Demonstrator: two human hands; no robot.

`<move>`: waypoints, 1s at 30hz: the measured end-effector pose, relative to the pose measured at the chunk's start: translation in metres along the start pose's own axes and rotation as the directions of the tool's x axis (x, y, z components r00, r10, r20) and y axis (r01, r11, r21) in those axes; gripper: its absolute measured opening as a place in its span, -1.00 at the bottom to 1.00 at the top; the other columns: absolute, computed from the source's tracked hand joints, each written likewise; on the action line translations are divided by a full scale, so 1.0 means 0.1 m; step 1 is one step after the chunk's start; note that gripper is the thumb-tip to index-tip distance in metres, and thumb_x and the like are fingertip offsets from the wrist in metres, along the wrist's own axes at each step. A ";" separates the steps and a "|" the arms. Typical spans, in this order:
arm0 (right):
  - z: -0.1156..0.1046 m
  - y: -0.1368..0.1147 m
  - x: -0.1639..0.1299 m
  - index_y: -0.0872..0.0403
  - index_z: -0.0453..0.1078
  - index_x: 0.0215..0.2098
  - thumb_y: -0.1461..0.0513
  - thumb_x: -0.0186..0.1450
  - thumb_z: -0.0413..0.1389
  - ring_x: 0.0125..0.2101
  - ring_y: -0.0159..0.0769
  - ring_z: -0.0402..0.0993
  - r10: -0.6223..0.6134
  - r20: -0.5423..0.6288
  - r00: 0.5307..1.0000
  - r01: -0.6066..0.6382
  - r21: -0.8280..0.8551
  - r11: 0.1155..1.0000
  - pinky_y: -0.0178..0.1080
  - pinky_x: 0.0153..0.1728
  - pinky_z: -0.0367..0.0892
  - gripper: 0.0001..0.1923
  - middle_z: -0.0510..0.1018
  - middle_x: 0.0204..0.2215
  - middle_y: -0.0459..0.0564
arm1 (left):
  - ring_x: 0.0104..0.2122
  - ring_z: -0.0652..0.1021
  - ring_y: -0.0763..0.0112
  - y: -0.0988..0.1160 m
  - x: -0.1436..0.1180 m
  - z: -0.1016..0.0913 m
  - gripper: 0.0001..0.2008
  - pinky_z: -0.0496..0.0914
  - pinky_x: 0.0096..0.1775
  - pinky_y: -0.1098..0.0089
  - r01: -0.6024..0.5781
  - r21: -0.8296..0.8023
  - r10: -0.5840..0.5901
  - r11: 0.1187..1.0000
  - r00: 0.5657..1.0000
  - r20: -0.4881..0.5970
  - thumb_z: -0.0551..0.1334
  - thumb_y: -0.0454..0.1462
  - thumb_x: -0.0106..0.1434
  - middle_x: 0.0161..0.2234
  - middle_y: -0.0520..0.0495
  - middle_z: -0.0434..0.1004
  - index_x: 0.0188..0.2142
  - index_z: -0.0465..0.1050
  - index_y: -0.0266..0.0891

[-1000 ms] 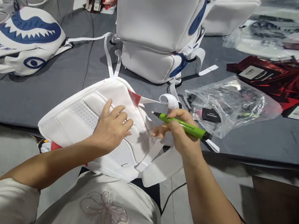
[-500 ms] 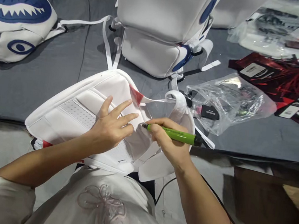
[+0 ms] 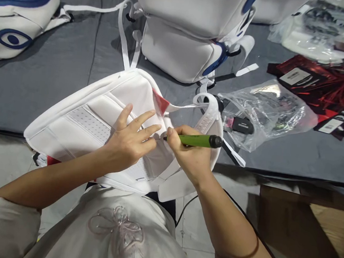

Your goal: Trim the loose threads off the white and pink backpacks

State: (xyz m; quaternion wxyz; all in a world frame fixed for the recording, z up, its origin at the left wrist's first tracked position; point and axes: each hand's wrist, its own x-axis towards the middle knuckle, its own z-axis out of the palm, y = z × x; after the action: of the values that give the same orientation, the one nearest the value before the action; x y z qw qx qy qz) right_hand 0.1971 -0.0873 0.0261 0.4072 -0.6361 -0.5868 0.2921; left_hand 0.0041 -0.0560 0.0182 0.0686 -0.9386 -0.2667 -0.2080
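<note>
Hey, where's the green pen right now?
In the head view, the green pen is centre-right, held in the right hand, its tip beside the left hand on the white backpack.

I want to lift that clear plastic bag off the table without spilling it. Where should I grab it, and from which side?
Probably pinch the clear plastic bag at its crumpled left end, nearest the right hand, coming from above. The film bunches there, so it looks like the opening; the dark contents lie flat further in.

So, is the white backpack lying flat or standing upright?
Lying flat: the white backpack rests back panel up on the table edge, left hand pressing it.
</note>
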 end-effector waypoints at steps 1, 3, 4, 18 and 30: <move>0.01 0.00 0.01 0.03 0.35 -0.55 0.08 0.30 0.11 -0.57 -0.41 0.26 0.000 0.002 1.000 0.000 0.000 1.000 -0.33 -0.53 0.19 -0.68 0.38 -0.64 -0.15 | 0.31 0.29 0.08 0.00 0.00 0.00 -0.83 -0.13 0.34 -0.27 0.007 -0.021 -0.007 1.000 1.000 -0.001 0.17 -0.39 0.31 0.10 0.08 0.52 -0.34 0.46 -0.09; 0.02 0.01 0.02 0.03 0.33 -0.57 0.07 0.30 0.10 -0.58 -0.42 0.23 -0.006 0.015 1.000 0.006 0.014 1.000 -0.33 -0.53 0.17 -0.66 0.34 -0.65 -0.16 | 0.31 0.29 0.07 0.00 0.00 0.01 -0.84 -0.13 0.35 -0.27 0.025 -0.080 -0.025 0.996 1.000 -0.006 0.19 -0.41 0.28 0.10 0.07 0.52 -0.35 0.45 -0.10; 0.03 0.01 0.03 0.04 0.32 -0.58 0.07 0.30 0.10 -0.58 -0.43 0.21 -0.010 0.012 1.000 0.009 0.016 1.000 -0.33 -0.53 0.16 -0.66 0.31 -0.66 -0.17 | 0.30 0.30 0.06 0.00 0.00 0.02 -0.84 -0.13 0.35 -0.27 0.032 -0.102 -0.033 0.994 0.999 -0.009 0.20 -0.41 0.27 0.09 0.07 0.52 -0.35 0.45 -0.10; 0.09 -0.02 0.09 0.06 0.27 -0.62 0.16 0.28 0.11 -0.60 -0.46 0.14 0.024 0.012 1.000 -0.026 0.105 0.994 -0.33 -0.57 0.06 -0.67 0.26 -0.68 -0.18 | 0.26 0.35 0.15 0.02 0.01 0.07 -0.88 -0.11 0.36 -0.20 -0.004 0.062 0.010 0.998 0.996 -0.090 0.23 -0.38 0.28 0.03 0.07 0.55 -0.37 0.40 -0.15; 0.10 0.01 0.05 0.05 0.22 -0.62 0.17 0.28 0.11 -0.61 -0.47 0.12 0.012 -0.082 0.997 -0.010 0.031 0.999 -0.32 -0.57 0.07 -0.66 0.20 -0.69 -0.21 | 0.30 0.30 0.13 0.01 0.01 0.07 -0.84 -0.06 0.35 -0.25 0.031 -0.012 -0.031 0.999 0.999 -0.022 0.18 -0.37 0.32 0.07 0.06 0.53 -0.36 0.46 -0.12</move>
State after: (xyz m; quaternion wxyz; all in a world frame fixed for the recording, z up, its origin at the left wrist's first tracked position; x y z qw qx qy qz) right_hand 0.1903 -0.0802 0.0208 0.4391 -0.6445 -0.5615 0.2768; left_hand 0.0080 -0.0549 0.0122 0.0629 -0.9322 -0.2794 -0.2212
